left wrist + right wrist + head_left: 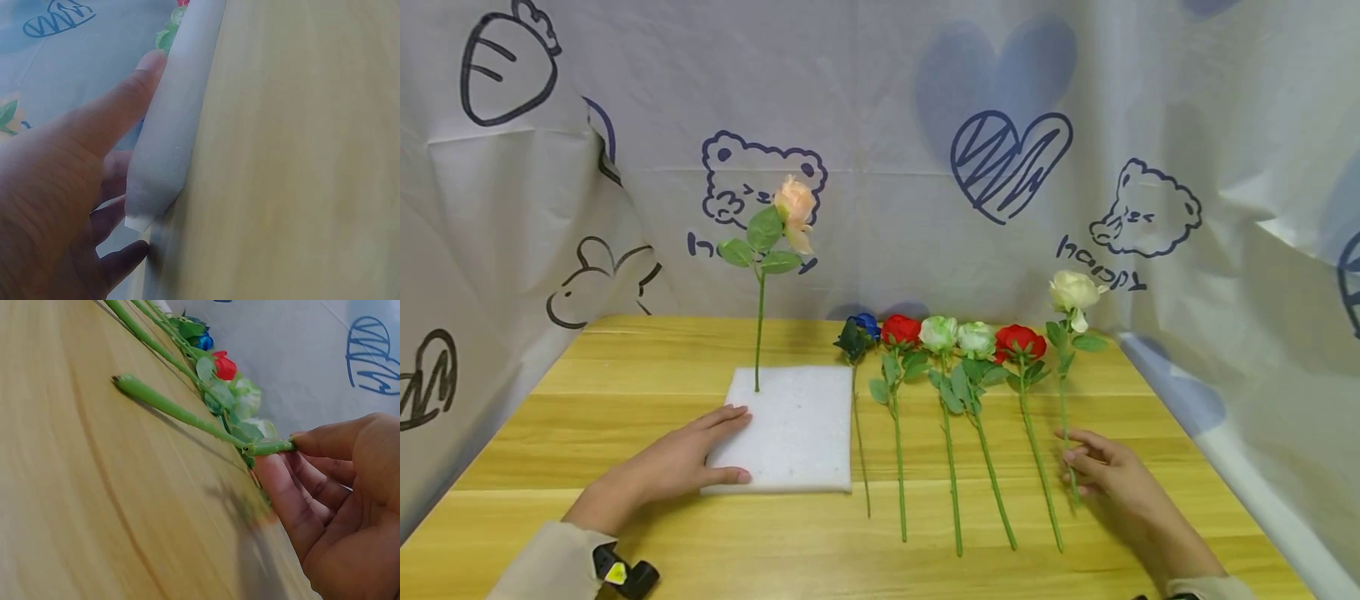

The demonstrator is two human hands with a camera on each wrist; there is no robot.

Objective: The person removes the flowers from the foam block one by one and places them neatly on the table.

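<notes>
My left hand (696, 454) rests on the left side of a white foam block (797, 433), its fingers and thumb spread on the top. In the left wrist view the thumb lies along the edge of the foam (165, 125). A peach artificial rose (794, 204) stands upright in the block near its back left corner. Between thumb and fingers my right hand (1108, 475) pinches the lower stem of a cream rose (1073, 290), which is held upright above the table. In the right wrist view the end of that stem (269, 448) pokes out of the pinch.
Between block and right hand lie a blue rose (865, 327), a red rose (901, 331), two pale green roses (938, 333) and another red rose (1021, 342), blooms toward the back. The wooden table (625, 375) meets a printed cloth backdrop (880, 167).
</notes>
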